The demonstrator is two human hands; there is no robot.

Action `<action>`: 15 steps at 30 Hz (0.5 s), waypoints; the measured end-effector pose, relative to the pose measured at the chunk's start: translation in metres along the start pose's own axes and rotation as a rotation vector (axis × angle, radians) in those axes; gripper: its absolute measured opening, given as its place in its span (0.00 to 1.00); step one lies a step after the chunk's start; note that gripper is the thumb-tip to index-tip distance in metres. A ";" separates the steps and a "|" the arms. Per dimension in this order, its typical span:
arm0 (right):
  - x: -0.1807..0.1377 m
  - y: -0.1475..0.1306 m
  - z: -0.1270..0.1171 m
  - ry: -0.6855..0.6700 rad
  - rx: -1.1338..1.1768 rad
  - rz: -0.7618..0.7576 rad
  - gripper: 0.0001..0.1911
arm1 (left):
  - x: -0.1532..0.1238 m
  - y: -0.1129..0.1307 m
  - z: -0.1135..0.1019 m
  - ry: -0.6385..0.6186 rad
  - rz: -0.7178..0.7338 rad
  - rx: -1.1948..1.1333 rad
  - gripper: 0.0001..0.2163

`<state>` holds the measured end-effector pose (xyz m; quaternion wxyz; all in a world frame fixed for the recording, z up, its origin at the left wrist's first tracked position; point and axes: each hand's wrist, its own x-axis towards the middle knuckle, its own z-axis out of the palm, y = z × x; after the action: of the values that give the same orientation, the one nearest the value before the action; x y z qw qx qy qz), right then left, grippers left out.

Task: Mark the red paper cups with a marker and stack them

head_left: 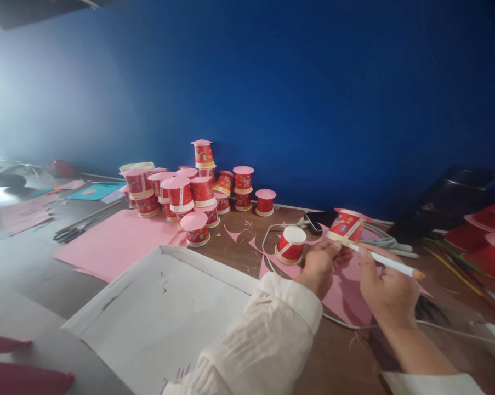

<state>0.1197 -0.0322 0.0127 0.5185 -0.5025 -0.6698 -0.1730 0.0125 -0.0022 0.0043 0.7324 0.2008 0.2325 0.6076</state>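
Observation:
My left hand point(319, 270) is closed on the rim of a red paper cup point(346, 226), which is tilted above the table with a pink paper disc point(356, 214) on its upturned base. In my right hand point(389, 288) is a white pen point(391, 260) with an orange end, its other tip close to the cup's rim; whether it touches cannot be made out. Just left of my left hand, another red paper cup point(291, 247) stands upside down with a bare white base. Pink paper point(348, 293) lies under both hands.
Stacked red cups point(179, 195) with pink discs stand against the blue wall point(272, 99). A white box lid point(169, 307) and pink sheets point(115, 241) lie to the left, near scissors point(72, 231). A white cable point(341, 325), phone point(313, 222) and paper scraps are around my hands.

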 end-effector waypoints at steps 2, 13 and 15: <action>0.000 0.000 0.000 -0.014 0.033 -0.007 0.16 | 0.000 0.000 0.000 -0.007 0.006 0.010 0.13; 0.001 -0.004 0.000 -0.023 -0.017 0.085 0.21 | 0.001 0.001 0.002 0.028 0.004 0.020 0.14; 0.001 -0.005 0.001 -0.024 0.031 0.039 0.18 | 0.002 0.000 0.002 0.021 0.016 0.009 0.14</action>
<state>0.1155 -0.0330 0.0148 0.5217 -0.5094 -0.6685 -0.1465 0.0133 -0.0007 0.0057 0.7241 0.1997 0.2413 0.6144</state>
